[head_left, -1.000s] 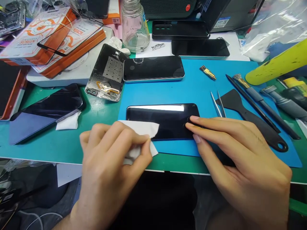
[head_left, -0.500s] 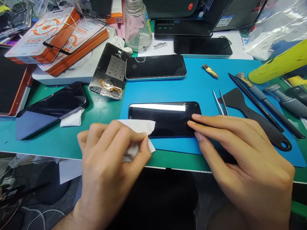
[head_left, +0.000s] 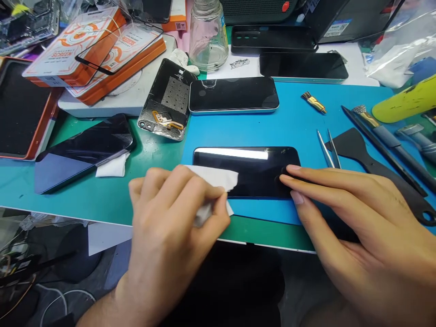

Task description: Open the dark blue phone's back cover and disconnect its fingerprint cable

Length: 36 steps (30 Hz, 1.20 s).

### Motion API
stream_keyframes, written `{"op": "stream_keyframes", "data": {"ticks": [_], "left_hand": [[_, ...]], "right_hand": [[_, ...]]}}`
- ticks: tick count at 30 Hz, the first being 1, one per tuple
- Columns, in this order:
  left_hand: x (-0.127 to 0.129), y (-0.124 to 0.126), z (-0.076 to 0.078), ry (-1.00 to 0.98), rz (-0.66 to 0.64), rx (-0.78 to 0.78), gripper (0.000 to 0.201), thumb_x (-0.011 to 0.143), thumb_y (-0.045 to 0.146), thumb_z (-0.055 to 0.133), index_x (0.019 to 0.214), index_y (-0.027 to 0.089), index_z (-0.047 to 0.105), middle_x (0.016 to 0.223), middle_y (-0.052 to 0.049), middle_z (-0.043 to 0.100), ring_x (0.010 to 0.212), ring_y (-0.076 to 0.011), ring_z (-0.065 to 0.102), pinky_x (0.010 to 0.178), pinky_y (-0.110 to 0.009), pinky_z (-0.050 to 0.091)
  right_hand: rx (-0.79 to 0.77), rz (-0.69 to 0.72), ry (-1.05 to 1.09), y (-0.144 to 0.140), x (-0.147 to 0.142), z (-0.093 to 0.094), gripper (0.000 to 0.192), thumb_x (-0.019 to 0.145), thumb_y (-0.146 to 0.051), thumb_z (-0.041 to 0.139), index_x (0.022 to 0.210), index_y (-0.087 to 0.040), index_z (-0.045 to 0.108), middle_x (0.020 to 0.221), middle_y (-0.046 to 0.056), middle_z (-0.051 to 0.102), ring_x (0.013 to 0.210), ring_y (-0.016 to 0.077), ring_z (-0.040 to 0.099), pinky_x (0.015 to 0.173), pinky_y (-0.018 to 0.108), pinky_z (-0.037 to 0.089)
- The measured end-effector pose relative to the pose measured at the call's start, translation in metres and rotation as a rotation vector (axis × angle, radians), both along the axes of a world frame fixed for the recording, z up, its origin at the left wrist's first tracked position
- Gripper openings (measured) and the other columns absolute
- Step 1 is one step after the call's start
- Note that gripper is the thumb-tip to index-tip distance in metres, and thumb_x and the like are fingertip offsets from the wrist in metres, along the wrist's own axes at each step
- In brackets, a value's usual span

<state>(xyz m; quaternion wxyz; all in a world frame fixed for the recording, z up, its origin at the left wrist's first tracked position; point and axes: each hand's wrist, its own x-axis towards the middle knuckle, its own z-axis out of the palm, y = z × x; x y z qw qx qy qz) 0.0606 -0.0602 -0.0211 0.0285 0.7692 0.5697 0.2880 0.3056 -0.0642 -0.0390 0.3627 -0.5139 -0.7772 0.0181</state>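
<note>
Black phone (head_left: pixel 254 170) lies flat, screen up, long side across, on the blue mat (head_left: pixel 289 127) near the front edge of the desk (head_left: pixel 85 200). White wipe (head_left: pixel 218 179) sits on the phone's 9 o'clock end, pinched in the left hand (head_left: pixel 173 218), fingers curled closed around it. Right hand (head_left: pixel 354 213) is open and flat, holding nothing, fingertips (head_left: pixel 289 175) pressed on the phone's 3 o'clock end. Tweezers (head_left: pixel 329 152) just beyond the right hand at 12 o'clock, black spudger (head_left: pixel 371 165) beside them at 3 o'clock. Second phone (head_left: pixel 233 94) lies at 12 o'clock of the black phone, on the same mat. Opened back cover (head_left: pixel 168 102) at 11 o'clock, straddling the mat edge. Dark screen panel (head_left: pixel 81 150) at 9 o'clock on the green part of the desk. Glass bottle (head_left: pixel 207 34) further back at 12 o'clock, upright.
</note>
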Motion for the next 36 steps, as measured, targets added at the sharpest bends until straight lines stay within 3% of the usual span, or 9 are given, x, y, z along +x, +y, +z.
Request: {"op": "stream_keyframes", "data": {"ticks": [3,10,16,22,30,36], "left_hand": [[0.005,0.001,-0.002,-0.018,-0.016,-0.006,0.022,0.113,0.014,0.071,0.097,0.028,0.065,0.09,0.002,0.07,0.094,-0.0243,0.053,0.089,-0.048,0.034],[-0.017,-0.009,-0.002,-0.041,0.061,-0.026,0.021,0.115,0.016,0.071,0.101,0.032,0.069,0.095,0.001,0.073,0.099,-0.0277,0.059,0.091,-0.05,0.035],[-0.001,-0.004,-0.002,-0.037,0.007,-0.031,0.021,0.114,0.016,0.07,0.098,0.03,0.067,0.091,0.003,0.073,0.094,-0.0258,0.057,0.089,-0.05,0.034],[-0.02,-0.012,-0.002,-0.017,0.081,-0.02,0.02,0.115,0.017,0.07,0.101,0.032,0.068,0.096,0.0,0.073,0.1,-0.0284,0.058,0.092,-0.05,0.034],[0.006,-0.007,-0.006,-0.06,0.064,-0.009,0.022,0.115,0.017,0.07,0.099,0.031,0.065,0.094,0.002,0.073,0.098,-0.0267,0.056,0.091,-0.052,0.032],[-0.02,-0.014,-0.003,-0.037,0.122,-0.022,0.022,0.117,0.018,0.068,0.1,0.033,0.067,0.098,0.001,0.073,0.102,-0.029,0.058,0.093,-0.052,0.031]], "right_hand": [[0.001,0.0,0.003,0.001,0.0,0.0,0.035,0.104,0.002,0.084,0.131,-0.021,0.084,0.137,0.005,0.086,0.125,0.0264,0.081,0.116,0.047,0.063],[-0.013,0.012,-0.017,0.003,-0.002,0.001,0.033,0.104,0.002,0.083,0.129,-0.02,0.082,0.133,0.006,0.086,0.122,0.0258,0.08,0.115,0.046,0.062],[-0.025,0.001,-0.021,0.004,-0.003,0.001,0.035,0.106,0.001,0.081,0.132,-0.023,0.081,0.136,0.005,0.086,0.123,0.0279,0.081,0.115,0.049,0.062],[-0.018,-0.01,-0.004,0.002,-0.003,0.001,0.032,0.105,0.001,0.082,0.13,-0.02,0.084,0.135,0.007,0.086,0.123,0.0262,0.08,0.117,0.046,0.061],[-0.006,-0.002,0.001,0.001,-0.001,0.002,0.035,0.103,0.002,0.083,0.129,-0.02,0.084,0.135,0.007,0.086,0.123,0.0278,0.081,0.114,0.048,0.063],[0.008,-0.002,-0.01,0.001,-0.001,0.002,0.035,0.105,0.002,0.081,0.131,-0.02,0.084,0.134,0.007,0.086,0.123,0.0275,0.081,0.113,0.048,0.064]]}}
